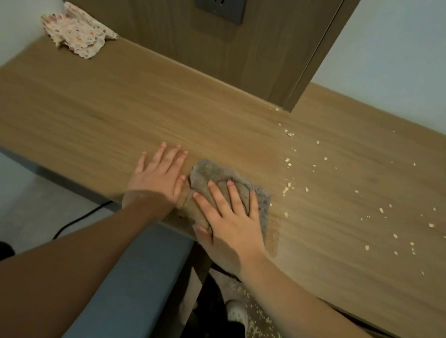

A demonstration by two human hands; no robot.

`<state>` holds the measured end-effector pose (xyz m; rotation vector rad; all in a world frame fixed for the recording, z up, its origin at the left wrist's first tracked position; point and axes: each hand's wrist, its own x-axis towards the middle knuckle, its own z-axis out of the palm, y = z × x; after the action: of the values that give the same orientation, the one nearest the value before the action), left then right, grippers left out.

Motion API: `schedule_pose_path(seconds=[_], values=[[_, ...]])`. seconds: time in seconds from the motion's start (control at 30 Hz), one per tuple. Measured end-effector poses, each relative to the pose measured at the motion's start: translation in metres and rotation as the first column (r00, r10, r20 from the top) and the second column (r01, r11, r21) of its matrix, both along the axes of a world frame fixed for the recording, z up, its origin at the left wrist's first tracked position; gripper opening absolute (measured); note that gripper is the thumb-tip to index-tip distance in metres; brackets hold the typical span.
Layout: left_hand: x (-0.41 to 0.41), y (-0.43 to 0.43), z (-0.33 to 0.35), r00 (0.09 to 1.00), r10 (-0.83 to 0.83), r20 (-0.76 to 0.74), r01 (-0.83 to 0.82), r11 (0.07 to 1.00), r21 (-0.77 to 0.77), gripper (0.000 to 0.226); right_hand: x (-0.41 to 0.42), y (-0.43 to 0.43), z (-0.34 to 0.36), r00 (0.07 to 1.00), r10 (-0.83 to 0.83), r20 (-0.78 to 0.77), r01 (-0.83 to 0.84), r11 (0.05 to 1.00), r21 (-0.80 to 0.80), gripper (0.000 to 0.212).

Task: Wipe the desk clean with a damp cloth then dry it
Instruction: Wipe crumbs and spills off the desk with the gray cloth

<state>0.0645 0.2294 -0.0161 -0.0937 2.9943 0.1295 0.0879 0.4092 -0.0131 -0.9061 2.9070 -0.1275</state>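
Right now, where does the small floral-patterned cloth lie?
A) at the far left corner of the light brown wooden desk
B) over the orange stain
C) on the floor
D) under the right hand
A: the small floral-patterned cloth lies bunched at the far left corner of the light brown wooden desk, with no hand on it, while the right hand presses the crumpled grey cloth near the front edge.

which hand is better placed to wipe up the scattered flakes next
Right. The right hand is pressing the grey cloth, and the flakes lie just beyond the cloth's right side. The left hand lies flat on the desk, on the cloth's far side from them.
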Motion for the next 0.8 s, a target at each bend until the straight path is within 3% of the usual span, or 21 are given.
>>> schedule_pose_path(seconds=[0.13, 0.3, 0.37, 0.53, 0.6, 0.7, 0.8], values=[[0.004, 0.018, 0.002, 0.997, 0.033, 0.068, -0.03, 0.999, -0.045, 0.057, 0.01, 0.057, 0.001, 0.998, 0.067, -0.003, -0.066, 0.997, 0.046, 0.052], [0.023, 0.059, 0.001, 0.998, -0.021, 0.062, 0.026, 0.996, -0.083, 0.059, -0.011, 0.066, 0.007, 0.977, -0.203, 0.068, 0.202, 0.979, 0.025, 0.059], [0.026, 0.066, 0.002, 0.997, -0.001, 0.078, 0.008, 0.996, -0.093, 0.06, -0.004, 0.059, 0.007, 0.97, -0.226, 0.094, 0.227, 0.974, 0.004, 0.056], [0.024, 0.071, 0.007, 0.996, 0.011, 0.092, -0.004, 0.996, -0.084, 0.06, -0.001, 0.109, 0.002, 0.995, 0.096, 0.03, -0.097, 0.993, 0.061, 0.055], [0.023, 0.075, 0.01, 0.997, 0.018, 0.079, -0.014, 0.998, -0.054, 0.06, -0.015, 0.143, 0.0, 0.999, 0.009, 0.032, -0.012, 0.994, 0.107, 0.055], [0.02, 0.085, 0.008, 0.994, 0.082, 0.072, -0.081, 0.996, -0.024, 0.06, -0.026, 0.158, 0.003, 0.939, -0.341, 0.033, 0.34, 0.94, 0.045, 0.057], [0.018, 0.09, 0.006, 0.991, 0.115, 0.068, -0.113, 0.993, -0.029, 0.06, 0.0, 0.127, 0.004, 0.929, -0.358, 0.095, 0.361, 0.932, -0.018, 0.057]])
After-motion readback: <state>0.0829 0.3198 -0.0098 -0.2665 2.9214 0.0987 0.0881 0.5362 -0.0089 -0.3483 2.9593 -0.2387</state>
